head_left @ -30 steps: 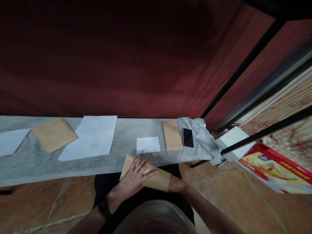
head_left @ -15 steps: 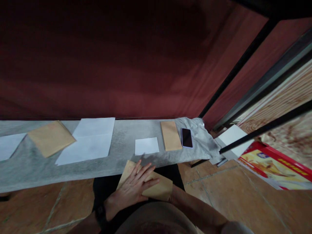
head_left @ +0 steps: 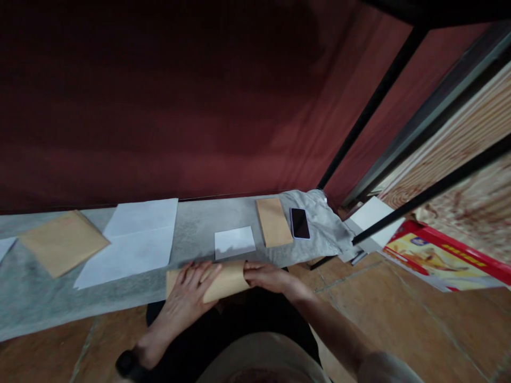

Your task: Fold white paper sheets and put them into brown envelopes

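A brown paper envelope (head_left: 225, 284) is held above my lap at the front edge of the table, its right end bulging a little. My left hand (head_left: 191, 287) lies over its left part, fingers bent across the top face and thumb pointing right. At the right end, my right hand (head_left: 265, 276) grips the envelope; some of its fingertips are hidden by the paper. Just beyond the envelope lies a small white sheet of paper (head_left: 235, 242). To the right of that sheet is a stack of brown envelopes (head_left: 274, 222).
A phone (head_left: 299, 223) lies right of the stack. On the left are a large creased white sheet (head_left: 138, 234) and another brown envelope (head_left: 64, 242). The grey cloth-covered table (head_left: 191, 229) meets a dark red wall. A black metal frame (head_left: 371, 114) and a red-yellow box (head_left: 443, 258) stand right.
The envelope has moved up from my lap to the table's edge and turned level. My right hand has come out from beneath it to its right end; my left hand has shifted left.
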`<state>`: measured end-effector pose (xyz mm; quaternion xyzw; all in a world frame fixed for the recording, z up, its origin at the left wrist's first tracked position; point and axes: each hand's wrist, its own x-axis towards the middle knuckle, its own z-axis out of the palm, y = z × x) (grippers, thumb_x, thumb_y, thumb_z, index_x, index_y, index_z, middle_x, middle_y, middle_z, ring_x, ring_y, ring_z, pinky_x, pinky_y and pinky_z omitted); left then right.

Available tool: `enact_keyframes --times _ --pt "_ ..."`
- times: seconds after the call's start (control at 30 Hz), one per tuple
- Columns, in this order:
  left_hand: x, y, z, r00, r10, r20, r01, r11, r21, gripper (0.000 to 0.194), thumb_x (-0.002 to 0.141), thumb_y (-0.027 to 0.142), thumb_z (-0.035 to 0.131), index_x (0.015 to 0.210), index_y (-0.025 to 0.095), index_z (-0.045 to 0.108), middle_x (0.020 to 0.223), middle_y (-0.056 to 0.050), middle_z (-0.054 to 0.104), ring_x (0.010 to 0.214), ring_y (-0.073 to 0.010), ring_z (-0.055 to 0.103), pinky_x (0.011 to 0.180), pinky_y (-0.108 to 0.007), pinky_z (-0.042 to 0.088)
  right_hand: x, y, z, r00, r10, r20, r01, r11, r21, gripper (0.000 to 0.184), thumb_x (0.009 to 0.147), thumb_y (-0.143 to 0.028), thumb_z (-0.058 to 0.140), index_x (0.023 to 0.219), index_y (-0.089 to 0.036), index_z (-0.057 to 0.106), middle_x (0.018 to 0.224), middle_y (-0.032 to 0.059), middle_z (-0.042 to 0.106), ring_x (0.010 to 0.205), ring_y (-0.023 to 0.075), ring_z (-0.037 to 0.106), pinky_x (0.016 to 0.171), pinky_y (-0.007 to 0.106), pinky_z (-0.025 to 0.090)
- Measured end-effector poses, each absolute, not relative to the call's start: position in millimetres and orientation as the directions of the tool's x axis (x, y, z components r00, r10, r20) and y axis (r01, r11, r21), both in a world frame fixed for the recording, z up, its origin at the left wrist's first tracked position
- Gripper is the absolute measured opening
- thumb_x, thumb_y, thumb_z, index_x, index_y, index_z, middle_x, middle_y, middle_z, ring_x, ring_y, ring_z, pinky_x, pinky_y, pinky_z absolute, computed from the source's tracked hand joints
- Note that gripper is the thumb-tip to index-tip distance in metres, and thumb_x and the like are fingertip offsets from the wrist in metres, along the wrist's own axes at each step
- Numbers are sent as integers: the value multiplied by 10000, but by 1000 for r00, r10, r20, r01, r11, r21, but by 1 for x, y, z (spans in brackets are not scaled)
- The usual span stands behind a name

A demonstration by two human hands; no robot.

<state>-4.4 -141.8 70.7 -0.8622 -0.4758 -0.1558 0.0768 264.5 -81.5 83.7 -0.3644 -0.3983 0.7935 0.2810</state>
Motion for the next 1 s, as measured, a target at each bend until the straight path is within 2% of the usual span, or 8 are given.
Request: enact_keyframes --times 0.07,0.13,0.23,0.37,0.53,0.67,0.8,1.0 --pt "-22 -138 68 373 863 340 911 -410 41 850 824 432 663 1563 224 300 1337 -155 577 1249 -340 528 1120 -514 349 264 -63 82 -464 829 -312 -58 -380 -923 291 931 -355 675 1143 -157 683 1084 75 694 915 192 678 828 344 562" --pt "-35 -136 65 244 914 324 959 -277 57 895 830 465 631 1586 207 225 1340 -168 558 1244 -361 521 1105 -530 354 260 -44 78 -257 943 -209 202 -159 -966 283 943 -318 625 1177 -169 682 1089 82 700 909 189 675 841 333 549" --pt "-46 -138 59 144 951 274 985 -165 56 917 829 475 597 1596 208 172 1343 -168 534 1240 -369 508 1103 -548 338 245 -25 66 -63 997 -34 639 14 -769 396 923 -267 629 1296 -134 618 1195 148 666 1053 240 649 966 372 504" --pt "-50 -139 52 107 965 241 992 -121 42 948 800 457 607 1597 193 167 1353 -168 510 1265 -371 477 1134 -564 281 221 -19 46 26 999 29 852 -7 -523 543 881 -319 697 1348 -77 564 1267 233 614 1187 318 585 1010 417 474" --pt "-53 -138 48 79 977 196 994 -92 59 992 790 460 620 1600 189 116 1381 -172 493 1310 -371 443 1134 -560 277 211 -15 39 120 993 -12 835 -107 -540 593 777 -284 796 1272 -38 583 1286 276 586 1212 364 556 1041 463 441" --pt "-53 -139 48 76 981 180 992 -92 85 1007 795 461 636 1603 211 90 1398 -166 479 1330 -368 433 1143 -573 258 218 -11 38 135 991 -24 713 -114 -691 404 748 -154 749 1129 -102 626 1181 200 646 1171 325 582 1031 420 441" --pt "-53 -140 46 62 980 191 989 -86 120 1016 800 485 642 1603 221 78 1398 -168 477 1337 -366 432 1148 -572 250 232 -9 36 89 996 -10 620 -64 -782 143 811 -116 603 940 -173 632 951 85 688 941 232 646 873 329 498" --pt "-53 -139 42 57 976 212 986 -88 141 1022 792 483 648 1603 212 89 1427 -185 462 1345 -379 431 1158 -595 217 249 -15 45 119 991 67 457 6 -889 84 884 -218 511 940 -204 572 866 21 653 806 169 619 748 266 501"
